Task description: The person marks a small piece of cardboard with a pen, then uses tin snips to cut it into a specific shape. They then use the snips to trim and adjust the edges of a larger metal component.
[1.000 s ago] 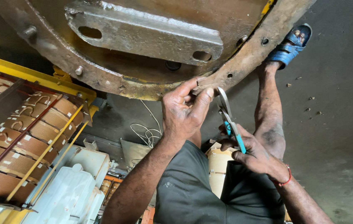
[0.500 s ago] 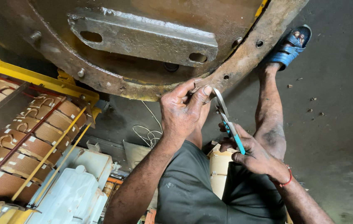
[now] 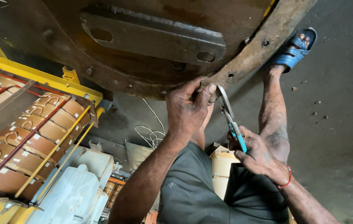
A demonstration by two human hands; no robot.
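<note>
A large rusty round metal cover [image 3: 151, 45] with a bolted flange rim fills the top of the view. My left hand [image 3: 189, 105] pinches something small at the rim's lower edge, fingers closed against the flange. My right hand [image 3: 257, 155] grips pliers [image 3: 231, 118] with blue-green handles; the jaws point up to the same spot on the rim, right beside my left fingertips. What the jaws hold is hidden by my fingers. A grey steel bracket [image 3: 155, 35] with two holes is fixed inside the cover.
Copper-brown transformer coils [image 3: 27, 137] in a yellow frame [image 3: 39, 76] lie at left, with a white plastic container [image 3: 72, 199] below them. Loose white wire [image 3: 149, 132] lies on the floor. My foot in a blue sandal [image 3: 295, 47] rests at upper right on grey concrete.
The view has shifted slightly; both hands stay at the flange edge. The pliers have tilted a little closer to my left fingertips.
</note>
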